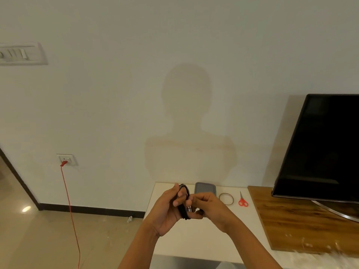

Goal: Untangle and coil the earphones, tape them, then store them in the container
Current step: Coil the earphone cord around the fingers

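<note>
- Your left hand curls round one black coiled earphone cable, held upright above the white table, just left of the one grey rectangular plastic container and nearer you.
- Your right hand has its fingers curled and pinches the coil's right side, so two hands hold one coil.
- One clear tape roll lies flat just right of the container.
- One pair of red-handled scissors lies right of the container, past the roll.
- One black flat screen stands well right of the container.
</note>
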`<state>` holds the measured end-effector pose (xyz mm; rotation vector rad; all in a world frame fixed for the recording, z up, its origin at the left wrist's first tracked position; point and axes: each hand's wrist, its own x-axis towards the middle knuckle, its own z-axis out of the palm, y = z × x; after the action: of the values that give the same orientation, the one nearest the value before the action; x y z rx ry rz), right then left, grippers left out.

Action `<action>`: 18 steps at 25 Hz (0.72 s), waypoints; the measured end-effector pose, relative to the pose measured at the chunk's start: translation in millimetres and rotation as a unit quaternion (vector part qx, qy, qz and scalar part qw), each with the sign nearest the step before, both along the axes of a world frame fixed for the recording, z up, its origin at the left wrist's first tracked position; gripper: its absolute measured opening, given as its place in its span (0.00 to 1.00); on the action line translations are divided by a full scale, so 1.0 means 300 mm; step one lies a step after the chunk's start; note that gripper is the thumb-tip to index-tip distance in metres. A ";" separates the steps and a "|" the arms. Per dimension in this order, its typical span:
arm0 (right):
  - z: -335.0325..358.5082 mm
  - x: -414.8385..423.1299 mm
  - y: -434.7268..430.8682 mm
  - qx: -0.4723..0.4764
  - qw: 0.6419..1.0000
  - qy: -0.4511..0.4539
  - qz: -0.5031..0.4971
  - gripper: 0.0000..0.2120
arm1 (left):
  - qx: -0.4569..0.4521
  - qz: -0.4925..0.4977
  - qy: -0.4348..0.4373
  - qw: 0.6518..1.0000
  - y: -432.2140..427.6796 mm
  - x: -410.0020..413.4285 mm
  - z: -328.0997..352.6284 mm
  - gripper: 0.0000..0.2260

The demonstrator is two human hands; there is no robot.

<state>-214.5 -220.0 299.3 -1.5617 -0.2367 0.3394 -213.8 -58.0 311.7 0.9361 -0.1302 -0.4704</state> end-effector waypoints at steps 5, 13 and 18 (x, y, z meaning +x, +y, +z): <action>-0.014 -0.012 0.016 0.048 0.997 0.061 0.001 0.13 | -0.025 -0.017 0.024 0.999 0.003 0.014 -0.025 0.17; -0.025 0.030 0.017 -0.030 0.995 0.016 -0.096 0.09 | -0.032 0.035 0.049 0.998 0.002 0.044 -0.099 0.18; -0.042 0.055 0.028 -0.042 0.990 -0.005 -0.132 0.17 | -0.034 0.073 0.063 0.995 -0.011 0.053 -0.160 0.18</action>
<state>-198.1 -211.5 286.7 -1.6549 -0.0216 0.1362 -197.8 -61.3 263.7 0.8399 0.0363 -0.3863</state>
